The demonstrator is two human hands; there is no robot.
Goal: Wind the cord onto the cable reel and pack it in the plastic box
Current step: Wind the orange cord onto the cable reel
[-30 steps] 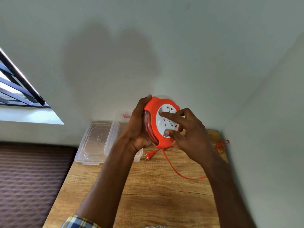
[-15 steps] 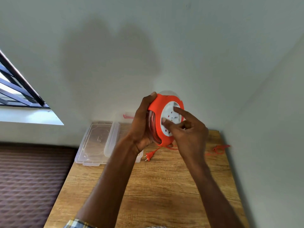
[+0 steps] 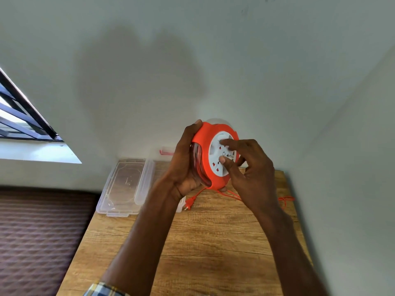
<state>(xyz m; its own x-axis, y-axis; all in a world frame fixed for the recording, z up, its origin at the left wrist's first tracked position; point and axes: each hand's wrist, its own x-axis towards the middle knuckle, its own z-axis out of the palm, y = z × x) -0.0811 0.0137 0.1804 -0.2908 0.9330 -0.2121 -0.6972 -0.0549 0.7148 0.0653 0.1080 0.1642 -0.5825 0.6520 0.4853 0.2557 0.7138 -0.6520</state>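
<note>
Orange plastic fills the middle of my view: the cable reel (image 3: 213, 159), a round orange frame with a white socket face, held up in the air above the far end of a wooden table (image 3: 209, 242). I see the left hand (image 3: 183, 165) wrapped around the reel's left edge, thumb over the top rim and fingers curled behind and under it, gripping firmly. The right hand (image 3: 250, 167) is at the white face, index fingertip and thumb tip pressed against it, the other fingers loosely bent and holding nothing. Coils of orange cord (image 3: 233, 194) show inside the reel's clear side. More cord hangs from the bottom of the reel and trails across the table to the right, ending in a small tangle at the table's right edge. The orange plug (image 3: 189, 203) lies on the wood just below the left hand. The clear plastic box (image 3: 126, 184) sits open at the table's far left corner, partly hidden by the left forearm. A pale wall rises behind, with a barred window (image 3: 23, 122) at left
</note>
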